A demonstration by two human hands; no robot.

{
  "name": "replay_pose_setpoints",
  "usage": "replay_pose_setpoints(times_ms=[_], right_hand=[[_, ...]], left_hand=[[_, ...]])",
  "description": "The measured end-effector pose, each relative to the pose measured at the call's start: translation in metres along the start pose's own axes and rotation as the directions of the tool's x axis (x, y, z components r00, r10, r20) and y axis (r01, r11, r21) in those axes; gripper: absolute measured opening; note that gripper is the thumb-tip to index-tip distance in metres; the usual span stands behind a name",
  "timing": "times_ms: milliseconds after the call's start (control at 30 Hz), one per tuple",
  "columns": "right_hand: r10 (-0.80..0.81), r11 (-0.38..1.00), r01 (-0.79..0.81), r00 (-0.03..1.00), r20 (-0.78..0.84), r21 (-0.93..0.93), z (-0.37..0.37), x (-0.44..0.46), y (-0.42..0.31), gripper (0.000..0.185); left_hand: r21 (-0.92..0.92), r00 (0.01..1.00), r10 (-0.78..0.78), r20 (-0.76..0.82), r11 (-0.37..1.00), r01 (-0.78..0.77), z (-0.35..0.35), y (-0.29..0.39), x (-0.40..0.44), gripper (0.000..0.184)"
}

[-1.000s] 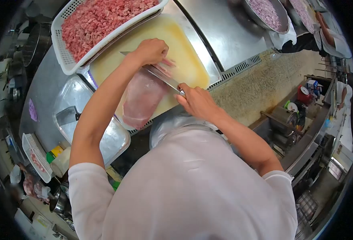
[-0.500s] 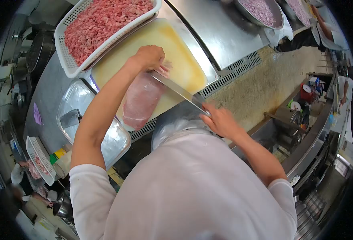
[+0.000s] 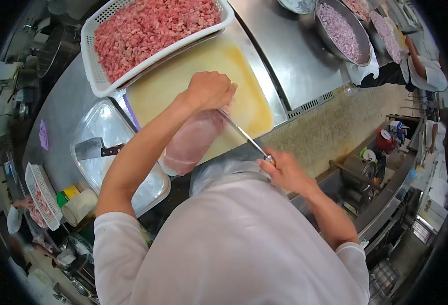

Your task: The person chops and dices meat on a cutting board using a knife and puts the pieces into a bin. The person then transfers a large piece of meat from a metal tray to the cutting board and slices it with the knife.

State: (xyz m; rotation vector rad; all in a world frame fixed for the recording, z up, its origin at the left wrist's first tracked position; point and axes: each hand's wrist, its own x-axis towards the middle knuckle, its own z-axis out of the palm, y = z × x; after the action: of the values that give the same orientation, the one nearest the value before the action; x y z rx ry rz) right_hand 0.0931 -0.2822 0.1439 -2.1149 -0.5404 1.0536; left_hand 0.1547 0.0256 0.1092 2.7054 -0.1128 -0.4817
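A large slab of raw pale pink meat [image 3: 193, 142] lies on the near part of a yellowed white cutting board [image 3: 244, 61]. My left hand [image 3: 211, 91] is closed at the far end of the meat, its curled fingers on a pale edge there. What exactly lies under the fingers is partly hidden. With my right hand [image 3: 289, 174] I grip the handle of a long knife [image 3: 243, 134]. The blade slants up and left, its tip at the meat's far end close to my left hand.
A white basket [image 3: 88, 61] of diced meat stands behind the board. Left, a cleaver [image 3: 89, 148] rests on a metal tray [image 3: 153, 183]. Bowls of chopped onion, one a metal bowl [image 3: 330, 43], sit upper right. Other people [image 3: 427, 73] stand at the far right and lower left.
The view has shifted, so the table sits lower and further right. The knife blade now shows narrower, turned more edge-on. My left hand covers more of the meat's far end.
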Motion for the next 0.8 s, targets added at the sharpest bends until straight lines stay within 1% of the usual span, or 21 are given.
replay_pose_setpoints(times_ms=[100,200,300,400,500,600,700,733,800], right_hand=[[0.116,0.990,-0.105,0.984,0.133,-0.091,-0.025,0.010,-0.046,0.047],[0.038,0.991,-0.028,0.997,0.072,-0.132,-0.012,0.030,-0.052,0.044],[-0.018,0.968,0.031,0.998,0.052,-0.249,0.015,0.047,-0.051,0.039],[0.089,0.955,-0.059,0.992,0.090,-0.290,0.021,0.053,-0.057,0.034],[-0.045,0.971,0.056,0.998,0.053,-0.231,0.032,0.068,-0.030,0.032],[-0.182,0.951,0.167,0.983,-0.035,-0.261,0.045,0.078,-0.010,0.027],[-0.148,0.947,0.132,0.988,-0.033,-0.294,0.046,0.079,-0.013,0.028],[-0.131,0.946,0.117,0.991,-0.026,-0.302,0.043,0.077,-0.014,0.028],[-0.217,0.935,0.181,0.972,-0.089,-0.305,0.046,0.076,-0.004,0.029]], left_hand=[[-0.093,0.999,-0.048,-0.003,0.994,0.048,-0.001,-0.009,0.004,0.048],[-0.087,0.993,-0.117,0.024,0.989,0.119,-0.005,-0.029,0.007,0.042],[-0.099,0.990,-0.125,-0.067,0.988,0.118,-0.001,-0.055,-0.001,0.036],[-0.102,0.980,-0.149,-0.130,0.985,0.136,0.006,-0.057,-0.006,0.032],[-0.055,0.960,-0.176,-0.219,0.984,0.168,0.012,-0.064,-0.010,0.022],[-0.042,0.942,-0.156,-0.297,0.988,0.150,0.017,-0.069,-0.014,0.022],[0.058,0.991,-0.102,-0.091,0.992,0.108,0.007,-0.071,-0.010,0.019],[0.004,0.998,-0.011,-0.060,1.000,0.012,0.006,-0.068,-0.004,0.017],[-0.120,0.986,0.169,-0.007,0.978,-0.169,0.015,-0.063,0.007,0.016]])
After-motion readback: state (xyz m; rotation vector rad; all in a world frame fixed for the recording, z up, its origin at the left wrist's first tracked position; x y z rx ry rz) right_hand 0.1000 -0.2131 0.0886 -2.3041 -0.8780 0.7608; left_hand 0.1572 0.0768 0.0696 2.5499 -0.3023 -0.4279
